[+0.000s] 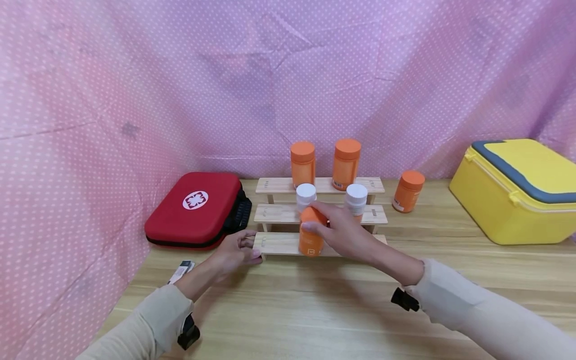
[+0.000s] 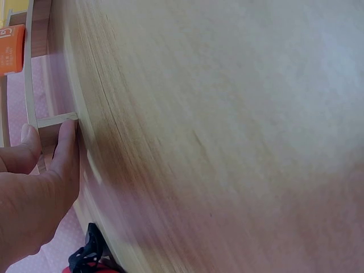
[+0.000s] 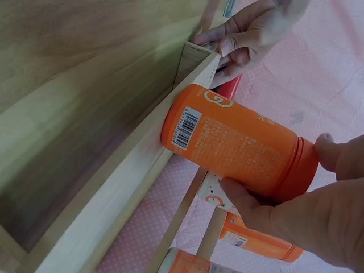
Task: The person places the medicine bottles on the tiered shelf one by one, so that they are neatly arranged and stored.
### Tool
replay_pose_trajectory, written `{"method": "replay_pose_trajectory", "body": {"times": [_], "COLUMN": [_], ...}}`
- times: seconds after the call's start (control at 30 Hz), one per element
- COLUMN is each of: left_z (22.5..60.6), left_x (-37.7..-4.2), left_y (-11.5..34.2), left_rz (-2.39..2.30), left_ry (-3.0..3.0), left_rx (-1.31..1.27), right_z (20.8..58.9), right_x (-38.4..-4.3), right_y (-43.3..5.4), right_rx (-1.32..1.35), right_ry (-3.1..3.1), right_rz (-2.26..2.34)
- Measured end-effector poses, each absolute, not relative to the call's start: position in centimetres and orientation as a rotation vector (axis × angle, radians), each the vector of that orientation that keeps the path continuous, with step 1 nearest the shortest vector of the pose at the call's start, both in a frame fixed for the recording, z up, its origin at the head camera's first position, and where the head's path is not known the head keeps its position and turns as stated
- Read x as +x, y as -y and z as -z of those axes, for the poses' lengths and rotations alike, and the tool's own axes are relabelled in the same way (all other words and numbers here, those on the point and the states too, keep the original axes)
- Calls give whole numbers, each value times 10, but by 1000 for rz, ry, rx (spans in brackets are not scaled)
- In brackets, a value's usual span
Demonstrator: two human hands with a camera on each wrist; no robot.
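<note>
A three-step wooden display rack stands on the table. My right hand grips an orange bottle near its orange cap, thumb on one side and fingers on the other. The bottle is upright, its base at the lowest step's front edge. My left hand holds the left end of that lowest step, with thumb and fingers around the end support. Two white-capped bottles stand on the middle step, the left one partly hidden by my right hand. Two orange-capped bottles are on the top step.
A red first-aid case lies left of the rack. Beyond the rack's right end stands another orange bottle, then a yellow box with a grey-edged lid. A small white-and-dark item lies by my left wrist. Pink dotted cloth hangs behind.
</note>
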State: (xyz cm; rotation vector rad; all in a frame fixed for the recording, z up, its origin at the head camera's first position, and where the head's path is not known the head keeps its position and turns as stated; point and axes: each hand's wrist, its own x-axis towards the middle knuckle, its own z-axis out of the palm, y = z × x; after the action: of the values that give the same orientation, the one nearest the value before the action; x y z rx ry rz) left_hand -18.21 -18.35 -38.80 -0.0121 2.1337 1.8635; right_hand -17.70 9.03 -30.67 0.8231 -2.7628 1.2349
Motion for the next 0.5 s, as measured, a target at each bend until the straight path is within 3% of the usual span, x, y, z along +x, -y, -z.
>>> {"method": "replay_pose_trajectory", "body": {"times": [0.5], "left_z": [387], "left_x": [-183], "left_y": [182], "left_rz": [-1849], "left_ry": [-2144], "left_rx": [-30], "right_z": [309], "right_x": [-174], "right_y": [-86], "right_rx": [704], "right_ry": [2753], "right_rz": [-1208]}}
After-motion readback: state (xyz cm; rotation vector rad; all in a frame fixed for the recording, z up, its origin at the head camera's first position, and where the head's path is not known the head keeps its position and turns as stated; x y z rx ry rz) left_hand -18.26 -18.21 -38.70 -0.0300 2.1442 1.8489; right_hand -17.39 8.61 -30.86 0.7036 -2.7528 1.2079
